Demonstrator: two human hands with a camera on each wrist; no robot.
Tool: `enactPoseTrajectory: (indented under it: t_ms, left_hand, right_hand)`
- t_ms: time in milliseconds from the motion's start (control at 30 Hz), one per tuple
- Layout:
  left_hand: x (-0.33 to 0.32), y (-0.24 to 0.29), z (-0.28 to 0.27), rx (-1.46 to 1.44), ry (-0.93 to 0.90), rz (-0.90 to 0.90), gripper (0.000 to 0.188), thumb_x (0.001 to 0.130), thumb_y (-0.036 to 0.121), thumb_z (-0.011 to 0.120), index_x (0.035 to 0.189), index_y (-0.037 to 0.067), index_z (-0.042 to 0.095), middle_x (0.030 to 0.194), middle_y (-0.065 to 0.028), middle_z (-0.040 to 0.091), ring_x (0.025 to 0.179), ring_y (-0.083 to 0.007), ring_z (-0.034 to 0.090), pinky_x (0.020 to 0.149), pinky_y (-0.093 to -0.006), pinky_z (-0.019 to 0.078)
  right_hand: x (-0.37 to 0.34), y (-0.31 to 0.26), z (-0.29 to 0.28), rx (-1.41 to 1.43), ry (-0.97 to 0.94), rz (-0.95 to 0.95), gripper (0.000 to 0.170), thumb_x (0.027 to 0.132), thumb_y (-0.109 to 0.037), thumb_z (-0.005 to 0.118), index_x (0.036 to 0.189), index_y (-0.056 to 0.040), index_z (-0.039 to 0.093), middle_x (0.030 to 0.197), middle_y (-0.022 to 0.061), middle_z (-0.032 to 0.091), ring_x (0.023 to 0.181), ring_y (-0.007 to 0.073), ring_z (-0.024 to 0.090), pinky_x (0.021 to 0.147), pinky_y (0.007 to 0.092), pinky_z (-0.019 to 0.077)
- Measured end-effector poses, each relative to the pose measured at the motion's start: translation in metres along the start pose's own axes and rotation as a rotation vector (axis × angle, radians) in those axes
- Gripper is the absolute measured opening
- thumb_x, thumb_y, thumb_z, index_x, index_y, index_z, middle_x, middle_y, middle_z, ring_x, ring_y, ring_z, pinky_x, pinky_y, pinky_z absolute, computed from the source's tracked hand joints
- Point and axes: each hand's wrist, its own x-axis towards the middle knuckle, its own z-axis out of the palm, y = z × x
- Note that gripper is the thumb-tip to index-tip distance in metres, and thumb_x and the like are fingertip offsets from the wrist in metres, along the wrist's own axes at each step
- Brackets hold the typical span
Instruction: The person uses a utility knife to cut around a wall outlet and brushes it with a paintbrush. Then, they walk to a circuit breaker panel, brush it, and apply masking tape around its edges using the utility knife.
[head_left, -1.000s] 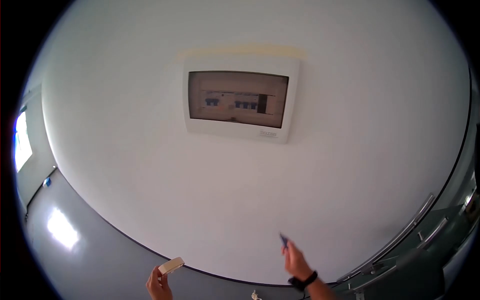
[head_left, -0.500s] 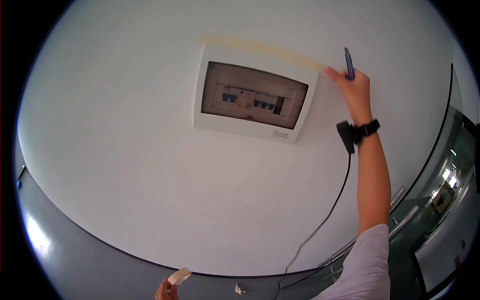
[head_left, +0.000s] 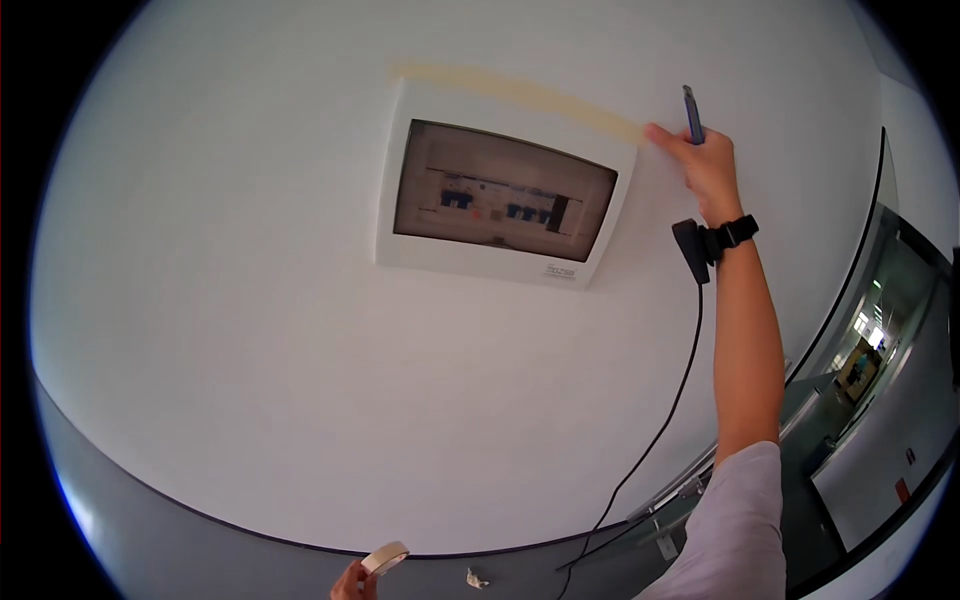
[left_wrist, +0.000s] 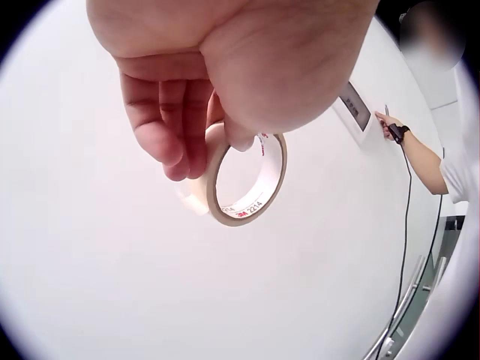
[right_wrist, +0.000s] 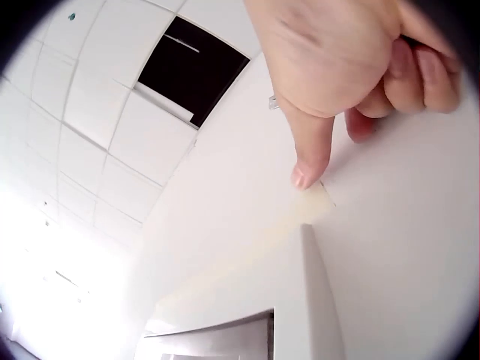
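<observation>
My right hand (head_left: 708,170) is raised at the top right corner of the breaker box (head_left: 480,259), fingers curled round a blue utility knife (head_left: 693,115). In the right wrist view its thumb (right_wrist: 308,161) presses the end of a pale yellow tape strip (right_wrist: 247,257), which runs on the wall along the box's top edge. Low in the head view, my left hand (head_left: 353,583) pinches a roll of masking tape (head_left: 386,557); the left wrist view shows the roll (left_wrist: 279,169) between thumb and fingers.
A black cable (head_left: 655,437) hangs from the right wrist camera. Metal rails (head_left: 690,488) run along the lower right. A small crumpled piece (head_left: 476,579) lies on the floor below the wall (head_left: 400,400). Ceiling panels (right_wrist: 97,112) show in the right wrist view.
My right hand has risen from low beside the wall to the tape's right end, the knife still held. The left hand, with the roll, has shifted slightly right and down in view.
</observation>
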Motion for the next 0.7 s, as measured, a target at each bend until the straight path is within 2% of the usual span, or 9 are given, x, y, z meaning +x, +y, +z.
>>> enactPoseTrajectory:
  t_ms: [67, 100, 133, 200, 367, 467, 533, 667, 700]
  left_hand:
    - [0.009, -0.001, 0.005, 0.015, -0.109, -0.022, 0.023, 0.099, 0.022, 0.07, 0.117, 0.006, 0.07, 0.098, -0.0222, 0.073, 0.085, -0.0445, 0.07, 0.067, -0.0479, 0.0532]
    - [0.023, 0.0, 0.019, -0.005, -0.028, 0.127, 0.019, 0.088, 0.003, 0.072, 0.107, 0.001, 0.068, 0.085, -0.0155, 0.071, 0.074, -0.0335, 0.071, 0.062, -0.0366, 0.0536]
    - [0.029, 0.004, 0.021, 0.003, -0.045, 0.136, 0.019, 0.088, 0.003, 0.072, 0.107, 0.001, 0.068, 0.085, -0.0155, 0.071, 0.074, -0.0335, 0.071, 0.062, -0.0366, 0.0536]
    - [0.037, 0.011, 0.023, -0.014, -0.079, 0.153, 0.019, 0.087, 0.005, 0.073, 0.105, 0.002, 0.068, 0.085, -0.0149, 0.072, 0.076, -0.035, 0.072, 0.063, -0.0376, 0.0546]
    - [0.045, 0.009, 0.036, -0.078, -0.083, 0.178, 0.024, 0.087, 0.008, 0.075, 0.109, 0.001, 0.069, 0.085, -0.0147, 0.073, 0.075, -0.0327, 0.073, 0.063, -0.0398, 0.0553]
    - [0.05, 0.02, 0.036, -0.074, -0.154, 0.191, 0.025, 0.088, 0.009, 0.075, 0.111, 0.001, 0.069, 0.085, -0.0146, 0.073, 0.075, -0.0329, 0.072, 0.064, -0.0392, 0.0555]
    - [0.051, 0.024, 0.034, -0.051, -0.168, 0.285, 0.026, 0.087, 0.01, 0.075, 0.111, 0.002, 0.069, 0.085, -0.0139, 0.072, 0.074, -0.0334, 0.071, 0.065, -0.0383, 0.0557]
    - [0.05, 0.02, 0.026, -0.081, -0.216, 0.309, 0.025, 0.087, 0.011, 0.075, 0.11, 0.003, 0.07, 0.084, -0.0132, 0.072, 0.073, -0.0332, 0.07, 0.064, -0.0384, 0.054]
    - [0.05, 0.02, 0.021, -0.075, -0.219, 0.284, 0.024, 0.088, 0.011, 0.074, 0.111, 0.004, 0.07, 0.084, -0.0129, 0.071, 0.073, -0.0328, 0.069, 0.063, -0.0383, 0.0531]
  right_hand:
    - [0.004, 0.007, -0.001, -0.029, 0.0, -0.016, 0.047, 0.076, -0.04, 0.092, 0.067, -0.0116, 0.056, 0.064, -0.0069, 0.049, 0.057, 0.0059, 0.041, 0.053, 0.0251, 0.0318]
    - [0.007, 0.011, -0.002, -0.054, -0.007, -0.04, 0.047, 0.076, -0.042, 0.092, 0.067, -0.0115, 0.056, 0.064, -0.0069, 0.049, 0.057, 0.0056, 0.04, 0.053, 0.0248, 0.032]
    - [0.008, 0.014, -0.002, -0.064, 0.002, -0.024, 0.047, 0.076, -0.042, 0.092, 0.067, -0.0115, 0.056, 0.064, -0.0069, 0.049, 0.057, 0.0056, 0.04, 0.053, 0.0248, 0.032]
    - [0.009, 0.014, -0.004, -0.033, -0.024, -0.032, 0.047, 0.078, -0.041, 0.091, 0.068, -0.0144, 0.054, 0.06, -0.0097, 0.042, 0.051, 0.0032, 0.031, 0.047, 0.0245, 0.0222]
    - [0.013, 0.015, -0.005, -0.189, -0.036, -0.086, 0.044, 0.078, -0.039, 0.092, 0.071, -0.0125, 0.057, 0.064, -0.0064, 0.048, 0.056, 0.0057, 0.04, 0.051, 0.0242, 0.0301]
    - [0.012, 0.014, -0.012, -0.184, -0.136, -0.068, 0.043, 0.077, -0.036, 0.093, 0.073, -0.0115, 0.058, 0.068, -0.0056, 0.051, 0.059, 0.0061, 0.043, 0.053, 0.0234, 0.0335]
    - [0.009, 0.015, -0.015, -0.215, -0.194, -0.149, 0.037, 0.081, -0.031, 0.091, 0.079, -0.0105, 0.06, 0.068, -0.0052, 0.052, 0.058, 0.0054, 0.042, 0.053, 0.0239, 0.0335]
    - [-0.034, 0.025, -0.013, 0.086, -0.09, 0.026, 0.027, 0.089, -0.026, 0.084, 0.091, -0.0092, 0.063, 0.063, -0.0075, 0.048, 0.054, 0.0042, 0.04, 0.049, 0.0254, 0.0301]
    - [-0.059, 0.035, -0.013, 0.071, -0.091, 0.086, 0.033, 0.09, -0.038, 0.083, 0.087, -0.0104, 0.065, 0.065, -0.008, 0.051, 0.054, 0.0042, 0.043, 0.05, 0.0239, 0.0338]
